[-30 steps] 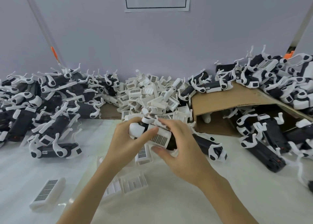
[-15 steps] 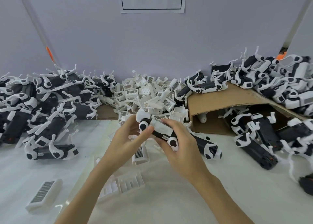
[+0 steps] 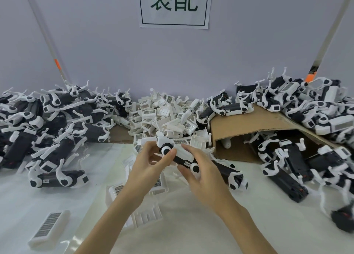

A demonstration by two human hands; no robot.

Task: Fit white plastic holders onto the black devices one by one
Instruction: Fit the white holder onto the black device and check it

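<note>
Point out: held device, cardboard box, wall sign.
held device (image 3: 182,158), head view, black body under white holder
cardboard box (image 3: 249,123), head view, top flap
wall sign (image 3: 174,6), head view, printed characters

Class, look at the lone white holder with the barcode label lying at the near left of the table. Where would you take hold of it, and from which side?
Probably by its two long side walls, coming straight down from above. The white holder lies flat with its barcode face up and apart from the other parts, so both long edges look free for a thumb-and-finger pinch across the narrow width.
</note>
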